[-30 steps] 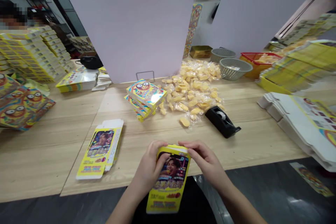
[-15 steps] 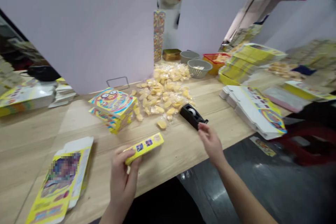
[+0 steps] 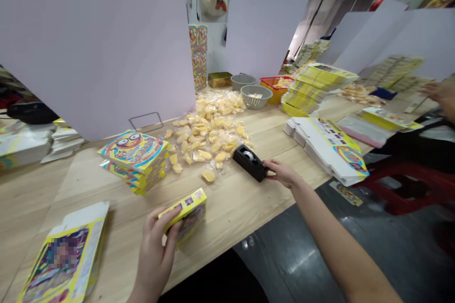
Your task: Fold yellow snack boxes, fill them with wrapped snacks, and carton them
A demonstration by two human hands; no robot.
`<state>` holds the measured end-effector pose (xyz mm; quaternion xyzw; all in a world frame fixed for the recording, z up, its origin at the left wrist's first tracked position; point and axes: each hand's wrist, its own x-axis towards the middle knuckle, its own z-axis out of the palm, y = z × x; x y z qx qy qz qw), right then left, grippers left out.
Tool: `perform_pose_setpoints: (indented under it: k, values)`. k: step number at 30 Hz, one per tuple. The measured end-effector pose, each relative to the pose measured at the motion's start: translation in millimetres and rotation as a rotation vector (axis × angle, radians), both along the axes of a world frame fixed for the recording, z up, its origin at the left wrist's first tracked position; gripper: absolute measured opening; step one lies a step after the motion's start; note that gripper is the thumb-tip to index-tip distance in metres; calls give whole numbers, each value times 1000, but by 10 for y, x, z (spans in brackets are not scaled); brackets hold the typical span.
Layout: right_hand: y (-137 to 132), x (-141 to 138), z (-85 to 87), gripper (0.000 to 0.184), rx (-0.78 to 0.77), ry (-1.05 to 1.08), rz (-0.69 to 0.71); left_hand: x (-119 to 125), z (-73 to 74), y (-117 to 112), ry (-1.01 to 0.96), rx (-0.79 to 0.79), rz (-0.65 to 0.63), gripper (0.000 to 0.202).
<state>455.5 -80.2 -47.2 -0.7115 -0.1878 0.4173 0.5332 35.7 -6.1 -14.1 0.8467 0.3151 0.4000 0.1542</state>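
Note:
My left hand (image 3: 154, 255) is shut on a small folded yellow printed box (image 3: 185, 215), holding it above the wooden table (image 3: 227, 213). My right hand (image 3: 283, 173) lies by a black tape dispenser (image 3: 249, 163), its fingertips touching the dispenser's end. Behind the dispenser spreads a heap of small clear bags of yellow snacks (image 3: 208, 139). A stack of colourful cartoon-printed boxes (image 3: 133, 158) stands to the left of that heap. A flat yellow box blank (image 3: 66, 258) lies near the table's front left.
Folded white-backed cartons (image 3: 329, 147) lie at the right table edge, with yellow stacks (image 3: 313, 90) behind. Grey baskets (image 3: 256, 97), a red tray (image 3: 275, 86) and a gold tin (image 3: 219, 79) stand at the back. Pale panels (image 3: 88, 42) divide the table. A co-worker's hand (image 3: 441, 94) shows far right.
My right hand has left the box and moved out to the tape dispenser. My left hand alone holds the box, which has turned. The view has swung to the right.

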Motion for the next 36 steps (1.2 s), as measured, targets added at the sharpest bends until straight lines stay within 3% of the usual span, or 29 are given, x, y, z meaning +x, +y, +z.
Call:
perform_pose_setpoints:
  k: [5, 11, 14, 17, 19, 21, 23, 29, 33, 36]
  values:
    - [-196, -130, -228, 29, 156, -52, -192, -2, 12, 23, -11, -32, 18, 28]
    - [-286, -534, -423, 37, 200, -276, -390, 16, 181, -13, -7, 1, 57, 24]
    - [-316, -1006, -282, 34, 235, -338, -372, 33, 235, -52, -31, 35, 73, 22]
    - [-269, -1675, 65, 33, 356, -315, -134, 62, 230, -86, -77, 54, 103, 21]
    - [-194, -2131, 336, 50, 457, -188, 76, 78, 215, -116, -108, 48, 123, 21]
    - [-95, -2499, 554, 58, 519, -86, 158, 84, 208, -150, -121, 22, 132, 22]
    - [4, -2733, 679, 55, 546, -37, 154, 79, 212, -179, -122, 13, 124, 22]
    - [105, -2849, 702, 47, 441, -102, 122, 28, 215, -223, -25, 102, 115, 28]
    - [90, -2791, 686, 50, 392, -137, 164, 0, 180, -229, 169, 33, 129, 37]
    - [87, -2718, 680, 58, 340, -194, 230, -4, 155, -216, 203, -4, 102, 42]
